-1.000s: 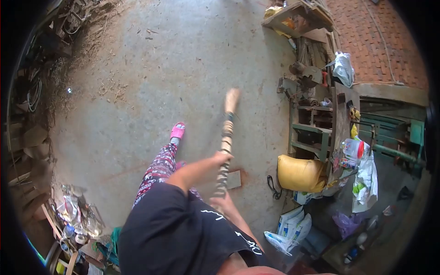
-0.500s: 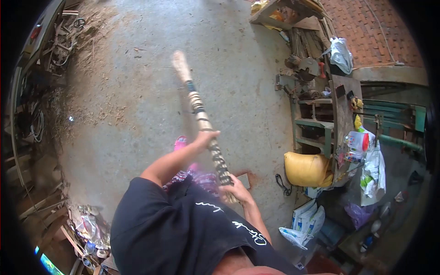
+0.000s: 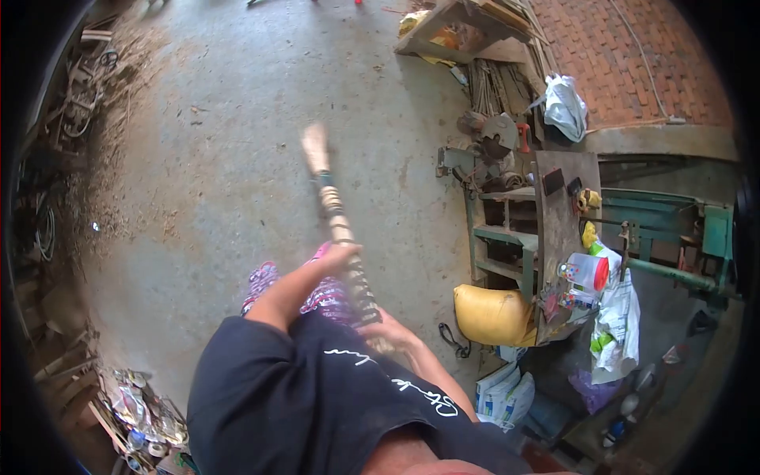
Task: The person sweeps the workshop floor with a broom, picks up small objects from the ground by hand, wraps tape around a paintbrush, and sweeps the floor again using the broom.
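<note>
A broom (image 3: 341, 229) with a pale flared brush end and a long handle wound with dark bands slants across the middle of the view. Its brush end (image 3: 315, 148) points away from me, over the concrete floor; I cannot tell whether it touches. My left hand (image 3: 340, 258) is closed around the middle of the handle. Nearer my body, my right hand (image 3: 389, 329) is wrapped around the upper part, and the tip beyond it is partly hidden and blurred. Below the left forearm show my patterned trouser legs (image 3: 328, 301) and a bit of pink footwear.
Wood scraps and debris (image 3: 119, 142) line the left side. On the right stand a green-framed workbench (image 3: 507, 235), a circular saw blade (image 3: 499, 136), a yellow sack (image 3: 492, 315), a red-lidded plastic jar (image 3: 587, 271) and white bags (image 3: 507, 396). A wooden stand (image 3: 443, 39) is at the far right.
Over the floor the broom's brush end has swung to the right and slightly nearer. Both hands keep their hold. My legs have shifted, and the surroundings have slid left and down in view.
</note>
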The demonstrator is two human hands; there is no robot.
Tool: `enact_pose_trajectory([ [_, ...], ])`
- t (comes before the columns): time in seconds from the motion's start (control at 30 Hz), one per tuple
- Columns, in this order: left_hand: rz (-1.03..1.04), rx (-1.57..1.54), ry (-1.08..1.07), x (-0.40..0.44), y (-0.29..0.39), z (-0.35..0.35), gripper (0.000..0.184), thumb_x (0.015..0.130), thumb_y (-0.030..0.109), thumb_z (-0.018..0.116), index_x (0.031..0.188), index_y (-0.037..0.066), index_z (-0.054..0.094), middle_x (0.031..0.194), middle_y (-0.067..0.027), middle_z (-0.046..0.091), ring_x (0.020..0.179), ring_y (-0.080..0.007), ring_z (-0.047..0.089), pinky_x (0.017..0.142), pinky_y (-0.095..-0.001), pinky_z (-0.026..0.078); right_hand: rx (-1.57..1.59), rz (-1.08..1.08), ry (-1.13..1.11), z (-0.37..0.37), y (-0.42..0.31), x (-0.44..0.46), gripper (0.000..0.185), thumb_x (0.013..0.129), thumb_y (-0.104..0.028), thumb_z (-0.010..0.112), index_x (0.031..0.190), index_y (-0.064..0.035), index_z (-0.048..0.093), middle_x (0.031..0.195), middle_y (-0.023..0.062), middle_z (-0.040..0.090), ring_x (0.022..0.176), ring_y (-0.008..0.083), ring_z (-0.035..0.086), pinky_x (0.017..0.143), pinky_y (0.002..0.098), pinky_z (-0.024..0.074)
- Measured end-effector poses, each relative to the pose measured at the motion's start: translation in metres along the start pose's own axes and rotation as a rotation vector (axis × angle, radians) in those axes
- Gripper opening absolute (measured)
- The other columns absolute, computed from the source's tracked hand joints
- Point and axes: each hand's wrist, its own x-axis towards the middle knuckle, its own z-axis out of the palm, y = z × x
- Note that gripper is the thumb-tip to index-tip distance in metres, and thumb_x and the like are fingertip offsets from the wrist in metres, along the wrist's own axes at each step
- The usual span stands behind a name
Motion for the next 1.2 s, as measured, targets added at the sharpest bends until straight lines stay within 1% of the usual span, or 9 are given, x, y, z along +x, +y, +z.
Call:
enact_pose_trajectory([
  [0.2,-0.096,-0.061,0.190,-0.008,0.077,0.029,0.023,0.077,0.020,0.066,0.090,0.006,0.053,0.072,-0.0056,0.057,0.060,-0.0178,0.058,0.056,-0.0350,0.048,0.114,0.009,-0.215,-0.058,-0.066,-0.009,0.043,0.077,-0.007,0.063,0.114,-0.0060,0.042,0.067,0.0035,0.054,0.047,0.0113,0.056,0.039,0.0248,0.0489],
  [0.33,0.008,0.008,0.038,0.011,0.110,0.119,0.043,0.069,0.025,0.075,0.098,0.002,0.052,0.084,-0.0093,0.059,0.069,-0.0200,0.059,0.062,-0.0352,0.050,0.040,-0.069,-0.013,-0.082,-0.087,-0.046,0.047,0.076,-0.006,0.065,0.115,-0.0066,0.041,0.068,0.0034,0.055,0.047,0.0120,0.057,0.039,0.0253,0.0490],
  [0.43,0.088,0.146,-0.050,0.052,0.126,0.195,0.040,0.067,0.026,0.076,0.090,0.000,0.056,0.080,-0.0094,0.060,0.068,-0.0192,0.059,0.060,-0.0342,0.050,0.112,-0.149,0.160,-0.103,-0.105,-0.050,0.051,0.075,-0.006,0.066,0.118,-0.0064,0.039,0.068,0.0036,0.055,0.047,0.0128,0.057,0.040,0.0268,0.0496],
  [0.6,0.024,0.293,-0.185,0.116,0.182,0.274,0.043,0.069,0.028,0.073,0.095,-0.002,0.055,0.083,-0.0090,0.060,0.065,-0.0174,0.057,0.059,-0.0332,0.048,0.257,-0.143,0.324,-0.135,-0.176,-0.020,0.034,0.078,-0.006,0.064,0.099,-0.0080,0.037,0.067,0.0066,0.055,0.051,0.0144,0.058,0.043,0.0289,0.0514],
  [0.7,-0.066,0.170,-0.084,0.149,0.215,0.278,0.047,0.069,0.027,0.072,0.101,-0.003,0.054,0.087,-0.0101,0.059,0.069,-0.0188,0.057,0.063,-0.0349,0.050,0.239,-0.034,0.265,-0.161,-0.236,0.001,0.037,0.077,-0.006,0.063,0.101,-0.0066,0.035,0.068,0.0069,0.055,0.051,0.0149,0.058,0.045,0.0299,0.0525],
  [0.77,-0.116,-0.049,-0.197,0.153,0.228,0.247,0.039,0.073,0.029,0.070,0.099,0.003,0.055,0.085,-0.0059,0.057,0.071,-0.0183,0.057,0.065,-0.0377,0.050,0.051,0.018,0.244,-0.163,-0.262,0.004,0.045,0.076,-0.005,0.064,0.110,-0.0056,0.035,0.072,0.0072,0.055,0.050,0.0142,0.058,0.043,0.0292,0.0512],
  [0.87,-0.134,0.080,-0.112,0.150,0.269,0.199,0.032,0.074,0.030,0.069,0.095,0.011,0.056,0.079,-0.0024,0.058,0.072,-0.0164,0.058,0.068,-0.0364,0.048,-0.038,0.016,0.126,-0.182,-0.300,0.021,0.051,0.075,-0.005,0.065,0.116,-0.0060,0.034,0.072,0.0067,0.055,0.048,0.0131,0.057,0.041,0.0276,0.0499],
  [1.03,-0.242,0.005,-0.028,0.148,0.352,0.183,0.035,0.075,0.023,0.066,0.102,0.007,0.051,0.088,-0.0045,0.058,0.079,-0.0192,0.059,0.073,-0.0368,0.047,-0.047,-0.011,-0.040,-0.198,-0.373,0.024,0.047,0.075,-0.007,0.067,0.114,-0.0057,0.040,0.071,0.0034,0.055,0.046,0.0110,0.056,0.038,0.0237,0.0473],
  [1.2,-0.115,0.082,-0.106,0.161,0.414,0.262,0.034,0.071,0.028,0.073,0.093,0.009,0.055,0.081,-0.0036,0.058,0.070,-0.0175,0.057,0.067,-0.0366,0.048,-0.071,-0.220,0.126,-0.218,-0.396,0.010,0.047,0.075,-0.007,0.067,0.114,-0.0051,0.041,0.071,0.0040,0.055,0.048,0.0122,0.057,0.039,0.0264,0.0481],
])
